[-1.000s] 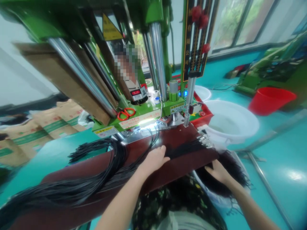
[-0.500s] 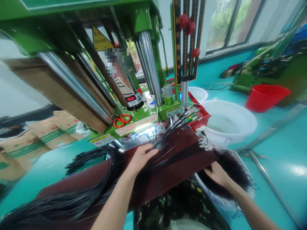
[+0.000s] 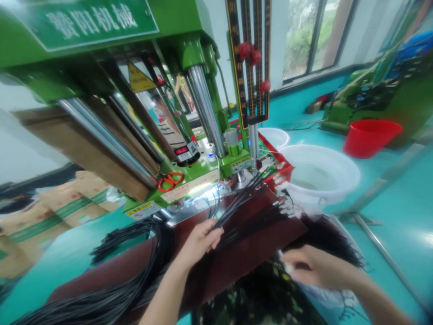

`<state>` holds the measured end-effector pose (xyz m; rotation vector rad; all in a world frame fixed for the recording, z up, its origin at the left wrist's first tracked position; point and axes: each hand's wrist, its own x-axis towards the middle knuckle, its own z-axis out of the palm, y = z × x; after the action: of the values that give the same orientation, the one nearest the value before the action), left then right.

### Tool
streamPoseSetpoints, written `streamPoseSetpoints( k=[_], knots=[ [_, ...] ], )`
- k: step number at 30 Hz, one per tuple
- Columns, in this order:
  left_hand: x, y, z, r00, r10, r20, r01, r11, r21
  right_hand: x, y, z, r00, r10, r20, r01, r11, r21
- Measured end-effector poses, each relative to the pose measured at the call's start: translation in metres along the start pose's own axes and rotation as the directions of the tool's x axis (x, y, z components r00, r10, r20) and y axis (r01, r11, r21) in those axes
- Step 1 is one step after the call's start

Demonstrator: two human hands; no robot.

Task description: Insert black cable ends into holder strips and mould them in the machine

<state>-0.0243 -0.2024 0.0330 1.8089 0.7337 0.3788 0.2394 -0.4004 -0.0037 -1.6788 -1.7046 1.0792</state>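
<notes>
My left hand (image 3: 202,241) is closed around a bundle of black cables (image 3: 233,205) above the brown board. The bundle slants up and right, toward the green machine (image 3: 189,174). My right hand (image 3: 313,266) is off the board's right front corner, its fingers pinched and blurred. A small whitish piece (image 3: 287,265) shows at those fingertips; its kind is unclear. More black cables with white ends (image 3: 287,208) lie on the brown board (image 3: 237,257), and a long bundle (image 3: 101,289) runs along its left side.
Orange-handled scissors (image 3: 171,181) rest on the machine's ledge. At right are a container full of black cables (image 3: 326,237), a large white tub (image 3: 343,174), a red bucket (image 3: 368,137) and a metal bar frame (image 3: 372,243). Paper sacks (image 3: 64,203) stand at left.
My right hand has come away from the cable container beside the board, toward me, and a whitish piece now shows at its fingertips. My left hand still holds the cables. The view has tilted up slightly.
</notes>
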Motion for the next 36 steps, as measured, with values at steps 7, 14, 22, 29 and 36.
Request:
streamPoseSetpoints(
  k=[7, 14, 22, 29, 36],
  knots=[
    [-0.023, 0.006, 0.034, 0.992, 0.119, -0.052, -0.092, 0.929, 0.358, 0.077, -0.051, 0.013, 0.923, -0.116, -0.366, 0.384, 0.244, 0.891],
    [-0.065, -0.049, 0.086, 0.995, 0.097, -0.021, -0.056, 0.723, 0.689, 0.077, -0.085, 0.004, 0.951, -0.111, -0.287, 0.303, 0.164, 0.939],
    [-0.071, -0.001, 0.11, 0.947, -0.01, 0.32, 0.153, 0.892, -0.425, 0.06, -0.077, 0.045, 0.956, -0.293, -0.013, 0.212, 0.66, 0.721],
    [-0.037, 0.011, 0.152, 0.969, -0.226, 0.104, 0.199, 0.455, -0.868, 0.064, -0.071, 0.045, 0.997, -0.018, 0.07, -0.051, 0.499, 0.865],
    [-0.05, 0.025, 0.151, 0.971, -0.24, 0.013, 0.17, 0.647, -0.743, 0.074, -0.069, 0.015, 0.985, -0.096, 0.142, -0.099, 0.362, 0.927]
  ],
)
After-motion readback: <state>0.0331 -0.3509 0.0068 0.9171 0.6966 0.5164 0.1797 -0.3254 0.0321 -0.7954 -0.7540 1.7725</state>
